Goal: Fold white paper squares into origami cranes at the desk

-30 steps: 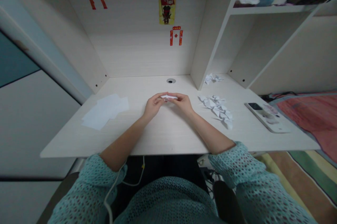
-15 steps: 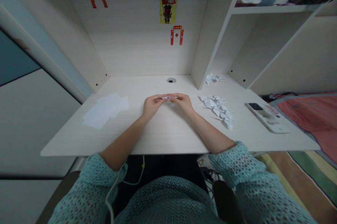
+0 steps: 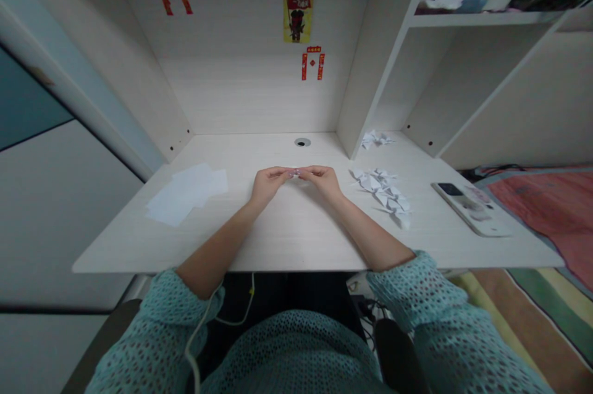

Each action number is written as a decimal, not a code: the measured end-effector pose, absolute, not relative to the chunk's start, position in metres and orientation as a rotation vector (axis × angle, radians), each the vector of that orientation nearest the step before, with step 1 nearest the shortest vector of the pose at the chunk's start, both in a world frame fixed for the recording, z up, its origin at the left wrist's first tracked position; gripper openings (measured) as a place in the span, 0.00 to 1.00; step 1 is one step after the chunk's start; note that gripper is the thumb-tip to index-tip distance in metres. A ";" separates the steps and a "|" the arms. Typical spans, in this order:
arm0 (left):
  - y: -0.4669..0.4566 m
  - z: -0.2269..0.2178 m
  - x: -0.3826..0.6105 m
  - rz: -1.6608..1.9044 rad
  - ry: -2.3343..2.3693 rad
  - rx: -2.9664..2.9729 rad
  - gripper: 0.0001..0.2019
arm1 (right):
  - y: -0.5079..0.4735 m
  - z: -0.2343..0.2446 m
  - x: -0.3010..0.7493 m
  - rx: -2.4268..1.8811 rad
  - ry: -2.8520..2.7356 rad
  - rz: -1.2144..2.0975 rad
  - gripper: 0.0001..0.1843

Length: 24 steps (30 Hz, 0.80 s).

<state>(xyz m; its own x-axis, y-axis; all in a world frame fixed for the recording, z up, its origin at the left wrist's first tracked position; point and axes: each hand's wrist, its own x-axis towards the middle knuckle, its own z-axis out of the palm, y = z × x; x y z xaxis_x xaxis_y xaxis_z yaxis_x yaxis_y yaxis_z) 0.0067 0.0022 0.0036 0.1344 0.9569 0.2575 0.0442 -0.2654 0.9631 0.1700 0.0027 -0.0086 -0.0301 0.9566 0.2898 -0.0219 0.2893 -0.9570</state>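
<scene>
Paper piece (image 3: 296, 173): a small white body at the meeting point of the fingertips, over the middle of the desk (image 3: 296, 236) and nearer its back than its front edge; mostly hidden by the fingers, so its folded form is unclear.
Direction from the fingers: directly between the two sets of fingertips, to the right of the left hand (image 3: 267, 184) and to the left of the right hand (image 3: 325, 181).
Long axis: cannot be told; too little of the paper shows.
Nearer hand: neither; both reach the paper from opposite sides, wrists angled inward.
Left fingers: drawn together with the thumb in a narrow pinch on the paper, the fingers extended toward the right.
Right fingers: a mirrored pinch, thumb and fingers brought close on the same paper; whether the two hands' tips touch is too small to tell.
Height above desk: a shadow lies below the right hand; the amount of clearance cannot be judged.
Flat sheets (image 3: 185, 194): white, overlapping, on the desk well to the left of the left hand.
Folded pieces (image 3: 383, 191): a white, angular heap just beyond the right hand, on its right.
</scene>
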 end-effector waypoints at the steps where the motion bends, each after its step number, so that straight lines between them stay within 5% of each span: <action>1: 0.003 0.003 0.006 1.282 1.009 1.515 0.11 | 0.002 -0.007 0.171 -0.954 -1.358 1.023 0.15; 24: -0.004 0.002 0.006 1.458 1.046 1.647 0.11 | 0.006 -0.009 0.173 -0.916 -1.374 1.004 0.15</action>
<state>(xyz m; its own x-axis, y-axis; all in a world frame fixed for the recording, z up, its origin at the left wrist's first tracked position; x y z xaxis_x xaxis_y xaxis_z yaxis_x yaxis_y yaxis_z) 0.0063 -0.0037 0.0022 0.0441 0.8997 0.4343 0.1233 -0.4363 0.8913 0.1728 0.0058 -0.0089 -0.0497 0.9423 0.3310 -0.0297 0.3299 -0.9435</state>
